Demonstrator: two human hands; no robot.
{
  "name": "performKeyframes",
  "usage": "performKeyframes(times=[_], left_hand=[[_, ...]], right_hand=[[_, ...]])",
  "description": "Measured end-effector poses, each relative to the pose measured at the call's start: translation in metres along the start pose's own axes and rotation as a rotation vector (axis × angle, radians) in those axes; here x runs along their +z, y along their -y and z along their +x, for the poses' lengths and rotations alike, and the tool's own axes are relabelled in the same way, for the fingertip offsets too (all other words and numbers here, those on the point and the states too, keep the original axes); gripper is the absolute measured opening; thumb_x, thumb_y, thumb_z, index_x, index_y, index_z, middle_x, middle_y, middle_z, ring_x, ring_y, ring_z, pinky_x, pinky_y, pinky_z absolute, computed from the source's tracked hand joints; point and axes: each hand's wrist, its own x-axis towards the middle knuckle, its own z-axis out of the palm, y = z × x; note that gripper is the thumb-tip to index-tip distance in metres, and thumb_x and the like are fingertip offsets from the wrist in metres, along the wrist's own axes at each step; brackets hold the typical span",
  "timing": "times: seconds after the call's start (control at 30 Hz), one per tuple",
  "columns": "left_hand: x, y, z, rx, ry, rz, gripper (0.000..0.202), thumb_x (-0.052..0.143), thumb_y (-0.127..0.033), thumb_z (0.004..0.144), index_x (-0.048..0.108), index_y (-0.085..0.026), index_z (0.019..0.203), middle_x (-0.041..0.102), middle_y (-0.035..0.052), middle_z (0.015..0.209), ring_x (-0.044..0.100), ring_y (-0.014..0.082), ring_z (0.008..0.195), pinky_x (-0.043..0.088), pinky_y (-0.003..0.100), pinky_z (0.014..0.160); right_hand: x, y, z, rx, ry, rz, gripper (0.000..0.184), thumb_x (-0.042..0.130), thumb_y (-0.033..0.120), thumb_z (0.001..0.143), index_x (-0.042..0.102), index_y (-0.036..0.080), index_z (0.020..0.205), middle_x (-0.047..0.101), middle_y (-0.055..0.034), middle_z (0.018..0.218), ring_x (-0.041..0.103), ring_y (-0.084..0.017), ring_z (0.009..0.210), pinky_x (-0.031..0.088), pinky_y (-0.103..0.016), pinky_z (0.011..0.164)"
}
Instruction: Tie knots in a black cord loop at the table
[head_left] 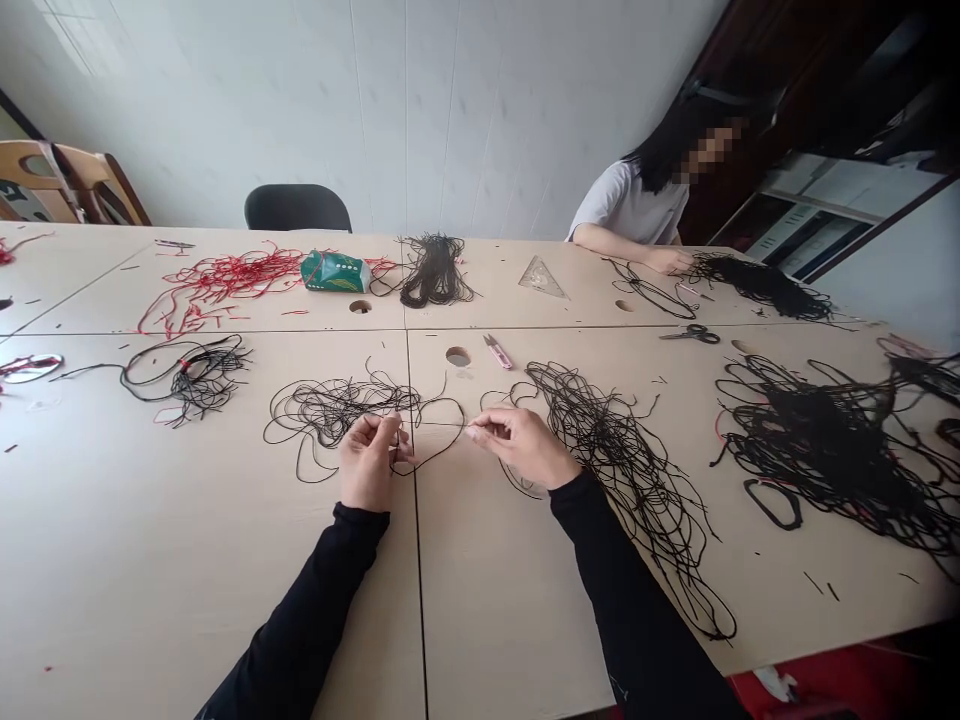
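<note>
My left hand (370,460) is closed in a pinch on a thin black cord (459,440), which loops out to the right in the gap between my hands. Thumb and forefinger of my right hand (525,440) are pressed together at the right side of that loop; the bit between the fingertips is too small to make out fully, but looks like the cord. Behind my left hand lies a loose tangle of black cords (322,405). A larger pile of knotted black cords (630,470) spreads beside and under my right wrist.
Pink thread snips (497,351) lie past my hands, near a table hole (457,356). Scissors (694,334), a clear triangle ruler (541,278), red cords (232,275) and a green packet (335,271) lie farther back. A co-worker (630,205) sits at the far right near more black cords (765,285).
</note>
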Motion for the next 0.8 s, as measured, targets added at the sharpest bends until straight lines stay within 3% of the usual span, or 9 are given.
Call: performKeyframes(times=[0.07,0.13,0.23,0.33,0.43,0.53,0.57,0.6,0.8], left_hand=[[0.000,0.000,-0.001,0.003,-0.016,0.017,0.033,0.075,-0.030,0.065,0.045,-0.019,0.061,0.054,-0.0045,0.052,0.049,0.0095,0.038,0.043,0.022,0.034],[0.002,0.001,-0.003,-0.027,0.049,0.062,0.033,0.074,-0.030,0.065,0.044,-0.019,0.061,0.054,-0.0046,0.050,0.047,0.0090,0.036,0.040,0.021,0.032],[0.006,0.005,-0.009,-0.117,0.258,0.145,0.034,0.074,-0.035,0.067,0.045,-0.019,0.062,0.055,-0.0031,0.050,0.047,0.0092,0.035,0.038,0.020,0.030],[0.009,0.009,-0.014,-0.168,0.461,0.222,0.035,0.072,-0.040,0.071,0.046,-0.019,0.063,0.055,-0.0020,0.050,0.046,0.0095,0.034,0.036,0.021,0.029],[0.010,0.010,-0.016,-0.161,0.574,0.290,0.034,0.069,-0.041,0.075,0.047,-0.018,0.063,0.055,-0.0017,0.048,0.045,0.0088,0.032,0.035,0.020,0.030],[0.010,0.010,-0.016,-0.130,0.611,0.304,0.033,0.067,-0.041,0.078,0.049,-0.017,0.063,0.056,-0.0005,0.048,0.047,0.0094,0.034,0.039,0.022,0.034],[0.010,0.010,-0.015,-0.129,0.599,0.288,0.033,0.067,-0.042,0.078,0.050,-0.017,0.063,0.056,-0.0002,0.048,0.048,0.0099,0.035,0.040,0.022,0.035],[0.010,0.009,-0.014,-0.137,0.575,0.266,0.033,0.068,-0.042,0.077,0.050,-0.017,0.063,0.057,0.0002,0.049,0.049,0.0104,0.036,0.041,0.023,0.036],[0.011,0.008,-0.012,-0.221,0.395,0.150,0.036,0.076,-0.040,0.066,0.049,-0.016,0.063,0.058,0.0003,0.055,0.052,0.0116,0.040,0.047,0.026,0.036]], right_hand=[[-0.009,-0.006,0.000,-0.013,-0.143,-0.098,0.032,0.060,0.047,0.084,0.074,0.018,0.086,0.059,-0.0050,0.081,0.045,-0.014,0.062,0.040,-0.027,0.056],[-0.012,-0.008,0.000,-0.007,-0.297,-0.112,0.031,0.059,0.046,0.085,0.074,0.019,0.088,0.058,-0.0045,0.076,0.044,-0.014,0.060,0.039,-0.027,0.054],[-0.008,-0.004,0.000,0.031,-0.486,-0.022,0.032,0.056,0.045,0.087,0.072,0.017,0.090,0.061,-0.0039,0.067,0.052,-0.016,0.058,0.042,-0.028,0.055],[0.001,0.008,0.000,0.002,-0.583,0.084,0.031,0.052,0.043,0.090,0.069,0.017,0.098,0.069,-0.0096,0.093,0.064,-0.022,0.081,0.050,-0.033,0.072],[0.009,0.025,-0.004,-0.103,-0.494,0.142,0.033,0.047,0.040,0.093,0.065,0.021,0.113,0.063,-0.0105,0.119,0.057,-0.025,0.111,0.046,-0.040,0.095],[0.014,0.038,-0.008,-0.172,-0.129,0.269,0.036,0.047,0.038,0.094,0.058,0.023,0.125,0.067,-0.0083,0.111,0.059,-0.023,0.111,0.048,-0.040,0.095],[0.014,0.039,-0.008,-0.172,-0.061,0.303,0.037,0.047,0.037,0.094,0.056,0.023,0.127,0.069,-0.0074,0.106,0.061,-0.022,0.107,0.049,-0.039,0.093],[0.014,0.038,-0.008,-0.159,-0.054,0.309,0.038,0.047,0.037,0.094,0.054,0.023,0.129,0.069,-0.0069,0.104,0.063,-0.021,0.104,0.050,-0.038,0.092],[0.009,0.014,0.000,0.039,-0.415,0.184,0.037,0.053,0.035,0.089,0.059,0.017,0.122,0.068,-0.0131,0.109,0.063,-0.024,0.104,0.051,-0.039,0.090]])
